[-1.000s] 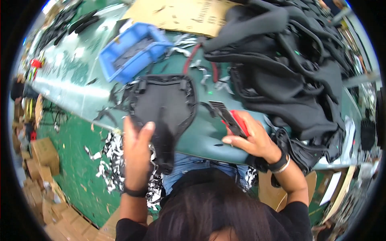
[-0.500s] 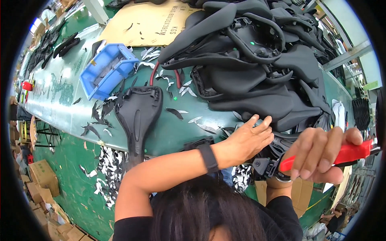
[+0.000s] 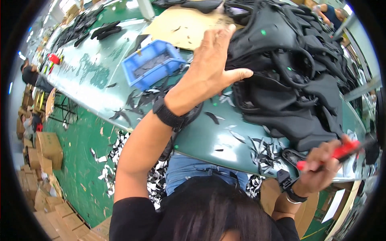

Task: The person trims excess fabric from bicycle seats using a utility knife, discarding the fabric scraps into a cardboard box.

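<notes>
My left hand is raised over the table with its fingers stretched and the thumb apart, holding nothing. It is in front of the left edge of a pile of black bicycle saddles. Under my left wrist and forearm lies another black saddle, mostly hidden. At the lower right, my right hand is closed around a red-handled tool. Its dark far end points right and is blurred, so its exact kind is unclear. Just left of that hand, one more saddle lies at the table edge.
A blue bin with dark scraps stands left of my hand, a cardboard sheet behind it. Trimmed scraps litter the green table and the floor. Cardboard boxes stand at left. Another person is at the far right.
My left hand has left the near saddles and moved up and left, its fingers now spread. The right hand has swung slightly up with the red-handled tool. The view has shifted.
</notes>
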Demonstrator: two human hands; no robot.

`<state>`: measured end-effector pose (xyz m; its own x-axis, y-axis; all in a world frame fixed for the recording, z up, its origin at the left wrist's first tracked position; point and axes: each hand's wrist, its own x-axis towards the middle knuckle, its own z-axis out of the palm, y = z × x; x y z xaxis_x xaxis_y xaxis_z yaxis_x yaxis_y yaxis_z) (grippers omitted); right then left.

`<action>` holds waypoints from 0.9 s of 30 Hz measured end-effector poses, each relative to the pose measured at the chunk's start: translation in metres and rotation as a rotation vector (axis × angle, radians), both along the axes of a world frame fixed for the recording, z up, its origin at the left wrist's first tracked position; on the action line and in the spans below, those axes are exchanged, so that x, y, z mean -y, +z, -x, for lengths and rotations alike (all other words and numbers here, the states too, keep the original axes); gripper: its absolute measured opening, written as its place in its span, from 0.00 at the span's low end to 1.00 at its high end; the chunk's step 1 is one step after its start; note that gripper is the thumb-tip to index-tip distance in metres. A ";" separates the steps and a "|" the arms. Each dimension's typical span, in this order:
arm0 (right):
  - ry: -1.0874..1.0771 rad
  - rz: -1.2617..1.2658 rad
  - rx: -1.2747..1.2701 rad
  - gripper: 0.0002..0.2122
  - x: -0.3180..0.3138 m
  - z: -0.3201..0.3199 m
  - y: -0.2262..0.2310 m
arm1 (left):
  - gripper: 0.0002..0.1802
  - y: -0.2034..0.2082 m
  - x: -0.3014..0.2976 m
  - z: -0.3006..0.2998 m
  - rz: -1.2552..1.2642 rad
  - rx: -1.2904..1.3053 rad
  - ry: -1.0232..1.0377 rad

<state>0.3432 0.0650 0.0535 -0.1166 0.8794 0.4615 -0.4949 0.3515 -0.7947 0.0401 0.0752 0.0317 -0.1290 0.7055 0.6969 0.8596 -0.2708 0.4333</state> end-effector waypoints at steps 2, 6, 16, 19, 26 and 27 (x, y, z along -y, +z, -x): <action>0.147 0.109 0.299 0.26 0.001 0.025 -0.020 | 0.34 0.010 0.030 0.022 0.094 0.087 0.074; 0.420 0.360 0.581 0.20 -0.001 0.071 -0.049 | 0.15 -0.031 0.128 0.036 0.221 0.622 0.576; 0.633 0.236 1.031 0.18 -0.017 0.149 -0.067 | 0.30 -0.090 0.168 0.040 0.649 0.914 0.191; 0.450 0.095 1.114 0.18 -0.007 0.122 -0.070 | 0.26 -0.055 0.134 0.069 0.775 0.337 -0.296; 0.462 0.288 1.102 0.20 0.013 0.098 -0.096 | 0.13 -0.050 0.080 0.023 0.554 -0.339 -0.242; 0.464 0.373 1.098 0.20 0.012 0.099 -0.097 | 0.10 -0.046 0.088 0.005 0.581 -0.196 -0.038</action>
